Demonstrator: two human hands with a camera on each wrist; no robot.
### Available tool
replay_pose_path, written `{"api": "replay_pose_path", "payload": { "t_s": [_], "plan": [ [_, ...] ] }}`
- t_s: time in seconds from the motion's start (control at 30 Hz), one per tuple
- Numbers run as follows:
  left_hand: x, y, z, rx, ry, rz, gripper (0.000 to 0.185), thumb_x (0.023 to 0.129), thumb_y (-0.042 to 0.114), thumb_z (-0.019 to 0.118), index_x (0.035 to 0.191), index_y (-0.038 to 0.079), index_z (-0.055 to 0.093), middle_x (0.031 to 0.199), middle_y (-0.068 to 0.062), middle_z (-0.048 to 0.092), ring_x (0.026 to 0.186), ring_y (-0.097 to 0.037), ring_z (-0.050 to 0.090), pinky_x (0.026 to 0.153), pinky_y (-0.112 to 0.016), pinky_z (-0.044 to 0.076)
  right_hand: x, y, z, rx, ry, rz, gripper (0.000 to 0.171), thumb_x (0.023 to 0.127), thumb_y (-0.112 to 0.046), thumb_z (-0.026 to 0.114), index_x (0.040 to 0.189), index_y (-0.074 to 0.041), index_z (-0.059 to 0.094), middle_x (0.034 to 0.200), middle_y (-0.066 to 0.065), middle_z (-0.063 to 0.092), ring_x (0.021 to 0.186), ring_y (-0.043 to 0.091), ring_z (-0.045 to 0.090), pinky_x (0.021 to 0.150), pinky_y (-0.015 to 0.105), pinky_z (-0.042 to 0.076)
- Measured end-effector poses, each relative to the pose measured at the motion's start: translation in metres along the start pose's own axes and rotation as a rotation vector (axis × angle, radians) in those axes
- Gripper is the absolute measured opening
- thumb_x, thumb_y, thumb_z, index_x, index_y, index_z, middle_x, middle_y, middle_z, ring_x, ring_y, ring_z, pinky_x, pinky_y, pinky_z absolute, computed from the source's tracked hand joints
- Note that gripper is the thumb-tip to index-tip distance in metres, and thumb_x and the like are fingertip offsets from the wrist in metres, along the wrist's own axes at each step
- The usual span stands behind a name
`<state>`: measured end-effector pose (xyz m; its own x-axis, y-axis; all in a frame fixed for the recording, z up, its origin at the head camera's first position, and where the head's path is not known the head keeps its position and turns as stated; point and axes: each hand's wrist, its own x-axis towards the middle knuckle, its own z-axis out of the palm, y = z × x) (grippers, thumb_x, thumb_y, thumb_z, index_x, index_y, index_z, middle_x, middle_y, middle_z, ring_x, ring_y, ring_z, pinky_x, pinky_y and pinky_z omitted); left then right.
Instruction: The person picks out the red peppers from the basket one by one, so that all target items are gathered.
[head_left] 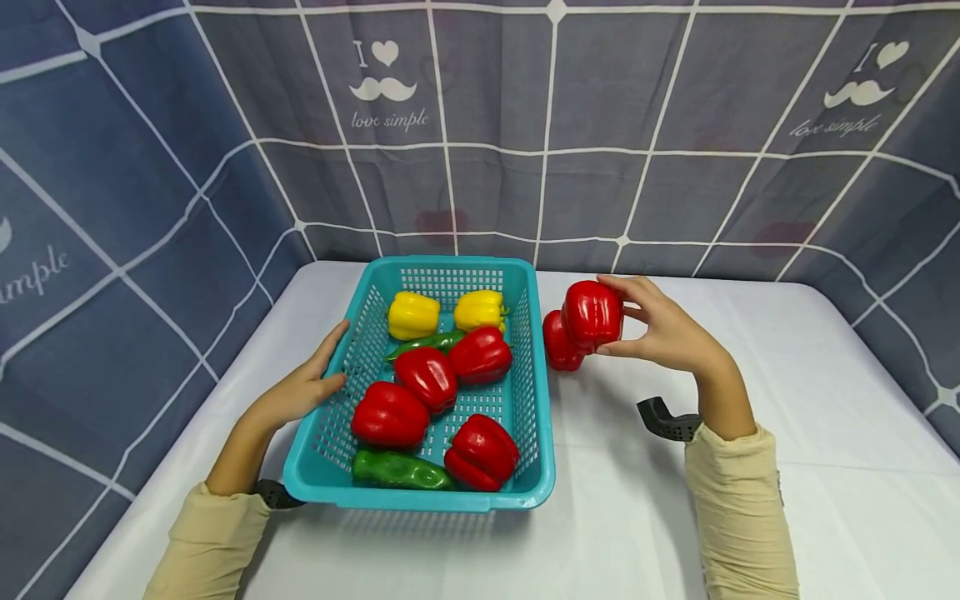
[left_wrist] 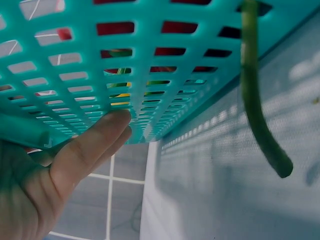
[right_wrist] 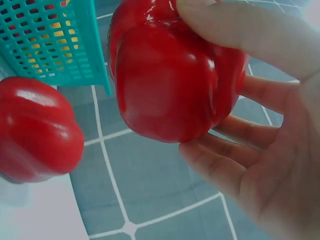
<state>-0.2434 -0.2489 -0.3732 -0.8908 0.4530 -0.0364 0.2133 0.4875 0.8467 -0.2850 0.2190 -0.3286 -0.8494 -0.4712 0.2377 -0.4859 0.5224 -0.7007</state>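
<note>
My right hand (head_left: 663,329) grips a red bell pepper (head_left: 592,314) between thumb and fingers, held up right of the basket. In the right wrist view the thumb lies across the top of this pepper (right_wrist: 165,90) and the fingertips touch its side. Partly behind it, a second red bell pepper (head_left: 561,346) is on the table. My left hand (head_left: 303,387) rests against the left side of the turquoise basket (head_left: 543,400). In the left wrist view its fingers (left_wrist: 97,142) lie nearly straight along the perforated outer wall.
Inside the basket are several red bell peppers (head_left: 480,452), two yellow bell peppers (head_left: 414,316) and two long green peppers (head_left: 401,471). A green stem (left_wrist: 255,100) pokes out through the basket. Grey checked cloth (head_left: 600,100) hangs behind and beside the white table (head_left: 622,533).
</note>
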Motion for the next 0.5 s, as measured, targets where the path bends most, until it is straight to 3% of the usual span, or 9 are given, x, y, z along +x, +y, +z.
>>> {"api": "replay_pose_path", "payload": {
  "t_s": [0.23,0.5],
  "plan": [
    [0.000,0.000,0.000,-0.007,0.002,-0.014,0.074,0.091,0.002,0.036,0.146,0.011,-0.013,0.150,-0.023,-0.008,0.127,-0.051,0.017,0.082,-0.056,0.046,-0.001,0.009,-0.006,-0.006,0.019,0.044,0.084,0.067,-0.007,0.079,0.139,-0.006,0.035,0.123,0.011,0.041,0.119,0.027,0.040,0.097,0.049,0.038],
    [0.001,0.002,0.000,0.010,0.006,-0.023,0.074,0.091,0.001,0.036,0.146,0.011,-0.013,0.150,-0.024,-0.007,0.128,-0.051,0.017,0.084,-0.058,0.044,-0.003,0.026,-0.012,0.009,0.040,0.131,0.085,0.067,-0.006,0.078,0.139,-0.008,0.033,0.129,0.010,0.038,0.121,0.027,0.038,0.099,0.048,0.036]
  ]
}}
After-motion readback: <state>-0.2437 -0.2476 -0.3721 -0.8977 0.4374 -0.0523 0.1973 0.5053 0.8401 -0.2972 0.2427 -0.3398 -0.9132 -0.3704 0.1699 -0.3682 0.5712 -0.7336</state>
